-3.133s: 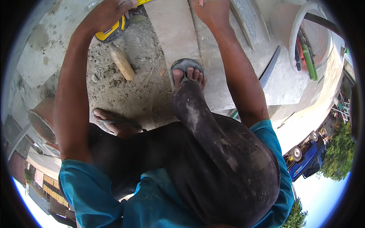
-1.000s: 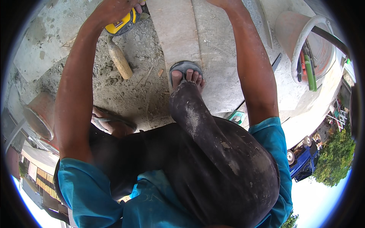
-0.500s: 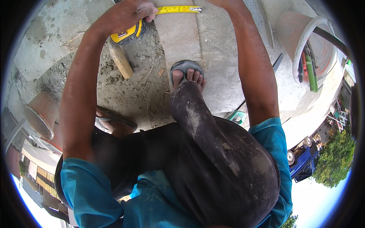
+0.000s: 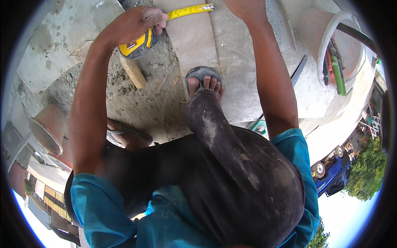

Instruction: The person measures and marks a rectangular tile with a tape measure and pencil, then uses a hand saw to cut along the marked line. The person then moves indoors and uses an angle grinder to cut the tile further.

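My left hand [image 4: 140,22] is closed on a tape measure, thumb and fingers pinching its yellow blade [image 4: 190,11]. Below those fingers hangs the yellow and black case [image 4: 138,45]. The blade stretches out to the right over a long pale slab [image 4: 194,41], its metal tip pointing toward my right hand [image 4: 248,7]. That hand is cut off by the upper edge, so its fingers do not show. It is apart from the blade's tip. Just under the case lies a round wooden handle [image 4: 134,73].
My sandalled foot [image 4: 204,80] stands on the slab. At the right, a bucket [image 4: 322,45] lies tipped with tools inside, near a dark blade [image 4: 298,70] and a green-handled tool [image 4: 259,127]. Another bucket [image 4: 47,130] lies at the left. Rough mortar [image 4: 161,82] borders the slab.
The blade now tilts, its tip slightly higher and further left. My left hand and the case have shifted a little down, and my right forearm has drawn slightly left.
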Motion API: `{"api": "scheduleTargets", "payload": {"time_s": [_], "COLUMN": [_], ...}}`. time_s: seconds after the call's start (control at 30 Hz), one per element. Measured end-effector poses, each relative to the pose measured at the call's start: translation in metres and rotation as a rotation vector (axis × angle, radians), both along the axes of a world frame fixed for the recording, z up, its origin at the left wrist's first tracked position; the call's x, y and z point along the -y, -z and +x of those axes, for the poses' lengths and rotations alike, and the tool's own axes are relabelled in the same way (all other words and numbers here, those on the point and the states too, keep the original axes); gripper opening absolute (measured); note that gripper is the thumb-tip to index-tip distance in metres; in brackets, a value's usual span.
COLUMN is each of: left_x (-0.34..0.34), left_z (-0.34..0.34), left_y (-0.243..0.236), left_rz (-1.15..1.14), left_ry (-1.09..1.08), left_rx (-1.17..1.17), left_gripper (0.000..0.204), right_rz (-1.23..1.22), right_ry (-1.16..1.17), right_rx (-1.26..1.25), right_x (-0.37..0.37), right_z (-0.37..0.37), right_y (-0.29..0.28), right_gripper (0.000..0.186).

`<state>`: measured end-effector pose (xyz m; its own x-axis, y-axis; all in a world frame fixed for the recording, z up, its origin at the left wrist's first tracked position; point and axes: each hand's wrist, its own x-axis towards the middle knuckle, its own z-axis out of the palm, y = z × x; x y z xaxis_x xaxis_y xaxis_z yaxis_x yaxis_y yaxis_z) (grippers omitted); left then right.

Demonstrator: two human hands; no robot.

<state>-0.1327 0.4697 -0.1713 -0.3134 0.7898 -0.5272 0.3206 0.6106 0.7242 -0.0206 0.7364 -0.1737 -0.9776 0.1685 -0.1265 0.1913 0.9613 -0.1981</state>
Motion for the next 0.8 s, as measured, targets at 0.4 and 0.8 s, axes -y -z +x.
{"api": "scheduleTargets", "payload": {"time_s": [0.4, 0.8], "left_x": [-0.046, -0.064], "left_z": [0.106, 0.102], "left_y": [-0.032, -0.009], "left_rz": [0.007, 0.274], "left_ry": [-0.573, -0.662], "left_rx": [0.367, -0.502], "left_gripper": [0.048, 0.072], "right_rz": [-1.337, -0.661], "right_ry": [0.543, 0.774], "right_rx": [-0.431, -0.426], "right_x": [0.099, 0.032], "right_z": [0.157, 0.272], "right_y": [-0.039, -0.04], "right_gripper": [0.062, 0.049]}}
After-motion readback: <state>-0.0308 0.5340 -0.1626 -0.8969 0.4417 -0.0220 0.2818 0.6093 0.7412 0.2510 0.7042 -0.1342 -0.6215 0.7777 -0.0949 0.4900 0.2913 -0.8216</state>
